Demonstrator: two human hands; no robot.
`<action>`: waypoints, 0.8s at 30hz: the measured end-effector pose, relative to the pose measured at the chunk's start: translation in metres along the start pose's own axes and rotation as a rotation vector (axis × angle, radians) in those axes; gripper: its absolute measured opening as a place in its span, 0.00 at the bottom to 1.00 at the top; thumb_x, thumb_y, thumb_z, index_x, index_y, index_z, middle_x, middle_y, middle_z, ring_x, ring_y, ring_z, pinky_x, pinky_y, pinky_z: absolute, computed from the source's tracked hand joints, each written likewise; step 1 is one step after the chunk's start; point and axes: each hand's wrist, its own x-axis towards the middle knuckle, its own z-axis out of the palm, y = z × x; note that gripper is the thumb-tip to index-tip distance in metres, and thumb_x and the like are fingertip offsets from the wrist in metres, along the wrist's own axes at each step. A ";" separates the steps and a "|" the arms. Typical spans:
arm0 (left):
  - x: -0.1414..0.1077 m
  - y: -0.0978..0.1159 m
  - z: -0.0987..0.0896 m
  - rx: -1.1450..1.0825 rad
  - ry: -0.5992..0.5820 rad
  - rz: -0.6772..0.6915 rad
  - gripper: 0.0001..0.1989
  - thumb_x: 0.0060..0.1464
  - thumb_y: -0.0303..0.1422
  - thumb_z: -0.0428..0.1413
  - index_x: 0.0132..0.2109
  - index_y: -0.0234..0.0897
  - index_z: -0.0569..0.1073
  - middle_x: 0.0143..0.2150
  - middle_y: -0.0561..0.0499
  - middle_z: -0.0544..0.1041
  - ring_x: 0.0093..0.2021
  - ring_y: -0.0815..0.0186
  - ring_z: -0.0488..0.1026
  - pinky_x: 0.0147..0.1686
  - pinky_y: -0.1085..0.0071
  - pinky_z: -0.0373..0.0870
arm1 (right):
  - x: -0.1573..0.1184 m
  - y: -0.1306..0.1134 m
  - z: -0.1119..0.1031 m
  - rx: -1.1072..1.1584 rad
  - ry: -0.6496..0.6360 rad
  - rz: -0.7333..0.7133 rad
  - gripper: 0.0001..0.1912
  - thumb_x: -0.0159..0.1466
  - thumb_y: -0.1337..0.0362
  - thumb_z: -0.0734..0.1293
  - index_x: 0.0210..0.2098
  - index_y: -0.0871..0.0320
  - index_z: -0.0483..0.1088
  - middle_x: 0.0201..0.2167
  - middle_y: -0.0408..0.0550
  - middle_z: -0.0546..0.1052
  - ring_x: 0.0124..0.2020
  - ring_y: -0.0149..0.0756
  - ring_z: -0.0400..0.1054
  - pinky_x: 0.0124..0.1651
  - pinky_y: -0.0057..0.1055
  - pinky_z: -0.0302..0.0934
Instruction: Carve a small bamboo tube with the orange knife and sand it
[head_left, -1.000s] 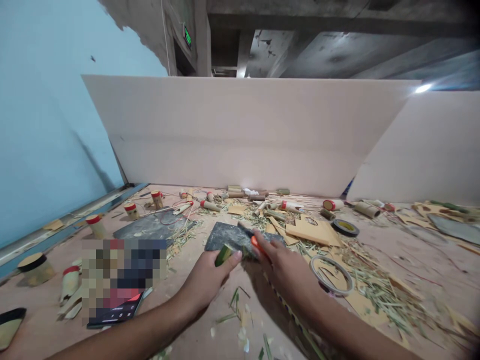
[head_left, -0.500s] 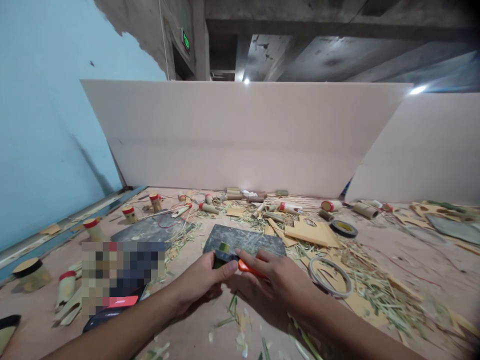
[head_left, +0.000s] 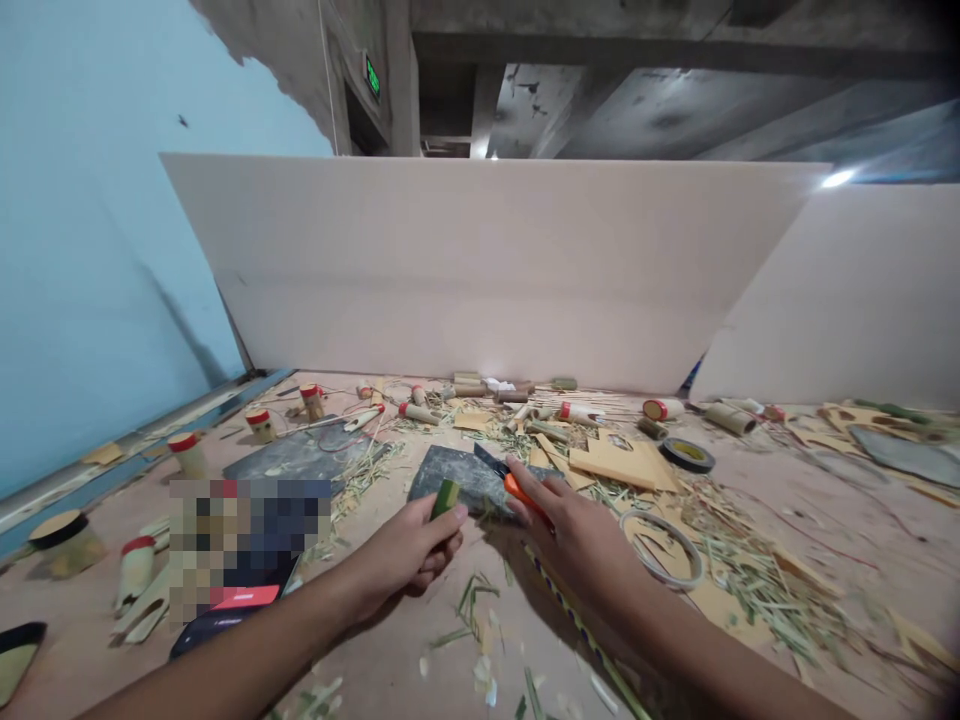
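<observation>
Between the thumb and fingers of my left hand [head_left: 416, 550] is a short piece of green bamboo [head_left: 445, 497], its end sticking up. My right hand [head_left: 559, 515] grips a utility knife [head_left: 517, 487] with an orange handle; its dark blade [head_left: 489, 460] points up and left, apart from the bamboo. Beneath the blade lies a dark, scuffed board [head_left: 442, 468]. Green shavings [head_left: 474, 605] are scattered on the table below my hands.
A roll of black tape [head_left: 688, 456] and a pale tape ring [head_left: 699, 570] lie to the right. Cut cardboard [head_left: 622, 466] sits behind them. Red-rimmed bamboo tubes [head_left: 187, 455] stand at left. A white panel [head_left: 487, 270] closes off the back.
The knife has moved away from the bamboo, up and to the right, and its blade now shows. My left hand still holds the bamboo, now tilted more upright.
</observation>
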 end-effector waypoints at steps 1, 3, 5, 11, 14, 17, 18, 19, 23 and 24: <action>-0.001 0.001 -0.002 -0.005 -0.028 0.001 0.25 0.54 0.55 0.63 0.40 0.40 0.64 0.27 0.61 0.66 0.18 0.78 0.47 0.17 0.77 0.37 | 0.000 0.001 -0.001 0.012 -0.007 -0.018 0.25 0.76 0.56 0.57 0.71 0.50 0.60 0.39 0.50 0.78 0.34 0.42 0.76 0.32 0.31 0.60; -0.002 0.002 -0.005 -0.014 -0.061 0.012 0.25 0.55 0.54 0.63 0.42 0.40 0.65 0.29 0.59 0.69 0.19 0.78 0.48 0.17 0.77 0.38 | -0.001 0.002 -0.002 0.040 -0.022 -0.080 0.25 0.76 0.57 0.58 0.71 0.49 0.61 0.39 0.49 0.78 0.33 0.40 0.76 0.33 0.30 0.60; -0.003 0.001 -0.006 -0.020 -0.069 0.025 0.25 0.55 0.54 0.64 0.41 0.41 0.64 0.27 0.61 0.67 0.19 0.77 0.48 0.17 0.77 0.38 | -0.003 0.002 -0.001 0.065 -0.039 -0.162 0.25 0.76 0.57 0.59 0.70 0.48 0.62 0.39 0.49 0.78 0.31 0.38 0.75 0.33 0.29 0.59; -0.004 -0.003 0.002 -0.024 -0.043 0.069 0.27 0.53 0.52 0.66 0.45 0.38 0.67 0.25 0.62 0.65 0.19 0.77 0.52 0.19 0.77 0.46 | -0.007 -0.002 0.006 0.108 -0.071 -0.316 0.25 0.76 0.56 0.60 0.70 0.46 0.62 0.38 0.48 0.78 0.29 0.35 0.73 0.30 0.27 0.56; -0.004 -0.004 0.008 -0.036 -0.037 0.133 0.29 0.49 0.49 0.70 0.49 0.36 0.69 0.35 0.54 0.75 0.28 0.72 0.67 0.27 0.75 0.61 | -0.009 -0.005 0.005 0.115 -0.106 -0.367 0.25 0.75 0.53 0.60 0.70 0.44 0.61 0.39 0.47 0.79 0.30 0.35 0.74 0.30 0.27 0.56; -0.003 -0.005 0.011 -0.006 0.011 0.186 0.29 0.47 0.50 0.70 0.46 0.33 0.73 0.36 0.49 0.77 0.33 0.65 0.71 0.33 0.71 0.66 | -0.011 -0.013 0.002 0.022 -0.124 -0.335 0.25 0.75 0.52 0.60 0.70 0.43 0.61 0.37 0.47 0.79 0.28 0.36 0.73 0.28 0.27 0.54; -0.002 -0.005 0.011 0.014 0.042 0.192 0.28 0.47 0.50 0.70 0.44 0.33 0.74 0.36 0.49 0.77 0.33 0.65 0.71 0.34 0.71 0.65 | -0.012 -0.017 0.001 -0.020 -0.128 -0.306 0.25 0.75 0.52 0.60 0.70 0.43 0.61 0.37 0.47 0.79 0.27 0.36 0.73 0.27 0.28 0.53; -0.001 -0.005 0.011 0.034 0.076 0.195 0.27 0.47 0.50 0.70 0.42 0.33 0.75 0.35 0.50 0.77 0.33 0.66 0.70 0.33 0.72 0.65 | -0.012 -0.020 0.001 -0.051 -0.135 -0.277 0.26 0.74 0.53 0.61 0.70 0.44 0.61 0.37 0.47 0.79 0.27 0.37 0.73 0.26 0.28 0.52; 0.003 -0.007 0.010 0.097 0.217 0.170 0.25 0.52 0.54 0.66 0.33 0.36 0.71 0.23 0.58 0.67 0.23 0.72 0.60 0.24 0.75 0.54 | -0.008 -0.024 0.003 -0.068 -0.105 -0.099 0.30 0.73 0.56 0.62 0.72 0.48 0.57 0.39 0.50 0.79 0.28 0.39 0.75 0.26 0.29 0.53; 0.004 -0.007 0.009 0.104 0.235 0.153 0.25 0.53 0.55 0.64 0.31 0.37 0.68 0.20 0.61 0.62 0.20 0.74 0.54 0.21 0.75 0.49 | -0.005 -0.021 0.004 -0.061 -0.081 -0.036 0.29 0.74 0.57 0.61 0.72 0.49 0.57 0.39 0.50 0.79 0.29 0.39 0.75 0.27 0.29 0.54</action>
